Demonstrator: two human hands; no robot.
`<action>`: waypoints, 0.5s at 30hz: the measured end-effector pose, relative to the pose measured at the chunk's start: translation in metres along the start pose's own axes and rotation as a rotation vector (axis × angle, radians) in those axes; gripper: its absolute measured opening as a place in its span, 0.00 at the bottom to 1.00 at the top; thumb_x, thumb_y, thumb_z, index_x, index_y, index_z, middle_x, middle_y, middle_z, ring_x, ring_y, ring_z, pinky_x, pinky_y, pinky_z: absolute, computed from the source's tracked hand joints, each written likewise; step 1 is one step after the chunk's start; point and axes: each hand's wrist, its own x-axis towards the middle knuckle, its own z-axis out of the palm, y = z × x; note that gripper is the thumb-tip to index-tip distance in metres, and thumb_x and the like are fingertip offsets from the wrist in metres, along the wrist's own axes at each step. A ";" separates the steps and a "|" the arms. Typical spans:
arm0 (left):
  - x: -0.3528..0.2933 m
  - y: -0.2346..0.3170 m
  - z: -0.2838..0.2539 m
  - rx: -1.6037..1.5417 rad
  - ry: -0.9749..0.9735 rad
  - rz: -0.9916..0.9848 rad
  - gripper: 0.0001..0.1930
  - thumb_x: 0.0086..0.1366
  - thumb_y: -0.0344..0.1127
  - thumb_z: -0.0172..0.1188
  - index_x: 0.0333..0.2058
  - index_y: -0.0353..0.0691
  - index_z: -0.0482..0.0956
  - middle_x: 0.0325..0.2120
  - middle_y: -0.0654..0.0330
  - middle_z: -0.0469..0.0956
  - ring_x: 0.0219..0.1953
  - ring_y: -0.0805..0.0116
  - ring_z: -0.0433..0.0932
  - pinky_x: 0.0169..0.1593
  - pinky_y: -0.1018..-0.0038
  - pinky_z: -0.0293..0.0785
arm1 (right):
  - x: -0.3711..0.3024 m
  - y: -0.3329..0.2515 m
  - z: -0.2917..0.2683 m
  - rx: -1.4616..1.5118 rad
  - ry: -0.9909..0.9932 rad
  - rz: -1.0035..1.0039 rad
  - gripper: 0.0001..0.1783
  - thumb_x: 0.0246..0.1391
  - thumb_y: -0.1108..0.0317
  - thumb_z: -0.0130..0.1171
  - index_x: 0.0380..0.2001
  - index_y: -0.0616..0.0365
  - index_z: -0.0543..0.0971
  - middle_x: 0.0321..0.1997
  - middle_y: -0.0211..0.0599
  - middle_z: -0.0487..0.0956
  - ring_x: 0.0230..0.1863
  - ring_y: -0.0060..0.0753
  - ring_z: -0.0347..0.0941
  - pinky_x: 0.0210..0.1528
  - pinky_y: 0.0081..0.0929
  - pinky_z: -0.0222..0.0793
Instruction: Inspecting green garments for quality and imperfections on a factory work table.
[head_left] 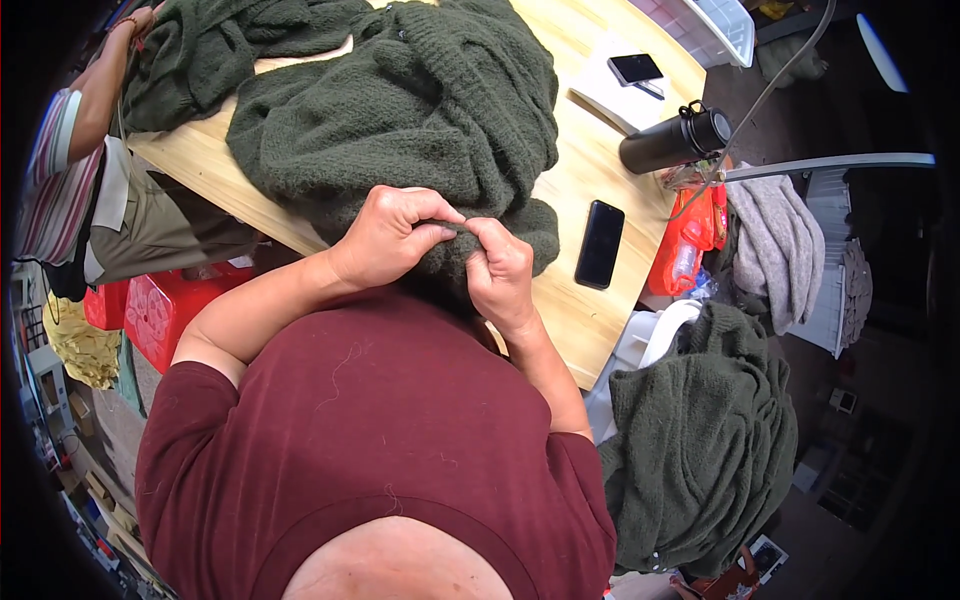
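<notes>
A dark green knitted sweater (400, 120) lies bunched over the wooden table in front of me, its near end hanging toward my body. My left hand (392, 232) pinches a bit of its edge between thumb and fingers. Right beside it, my right hand (498, 262) is closed on the same edge, thumb against the curled fingers. The two hands almost touch at their fingertips. What lies inside the pinch is too small to make out beyond the green knit.
A black phone (600, 244) lies right of my hands, with a black bottle (676, 140) and another phone (635, 68) beyond it. More green knitwear (700, 440) is heaped on a white bin at my right. At the left, a co-worker's arm (98, 100) reaches onto other green knitwear (190, 65) near a red stool (170, 315).
</notes>
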 end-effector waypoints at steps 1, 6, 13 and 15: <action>0.000 0.000 0.000 0.024 -0.011 0.001 0.08 0.48 0.21 0.57 0.30 0.35 0.78 0.22 0.58 0.76 0.23 0.72 0.74 0.28 0.80 0.68 | -0.001 -0.001 0.000 0.001 0.001 0.001 0.16 0.34 0.86 0.44 0.31 0.66 0.73 0.27 0.44 0.74 0.26 0.38 0.73 0.29 0.24 0.67; -0.002 -0.001 0.002 0.024 -0.006 0.032 0.08 0.47 0.20 0.57 0.29 0.34 0.78 0.22 0.57 0.76 0.24 0.70 0.75 0.28 0.78 0.69 | -0.005 -0.002 0.002 -0.009 0.056 -0.003 0.15 0.33 0.86 0.46 0.30 0.66 0.73 0.26 0.44 0.74 0.25 0.39 0.72 0.28 0.26 0.66; -0.002 0.001 0.006 0.096 0.048 0.140 0.08 0.43 0.17 0.56 0.25 0.34 0.76 0.20 0.55 0.74 0.23 0.66 0.75 0.26 0.76 0.69 | -0.006 -0.012 0.001 -0.104 0.081 -0.024 0.13 0.33 0.85 0.47 0.28 0.66 0.73 0.25 0.46 0.73 0.24 0.43 0.71 0.26 0.29 0.66; -0.003 0.000 0.008 0.128 0.075 0.199 0.09 0.42 0.16 0.55 0.25 0.33 0.76 0.19 0.55 0.74 0.22 0.64 0.74 0.25 0.76 0.69 | -0.005 -0.013 0.002 -0.120 0.135 -0.046 0.13 0.30 0.83 0.49 0.26 0.63 0.72 0.21 0.41 0.71 0.21 0.42 0.70 0.22 0.31 0.65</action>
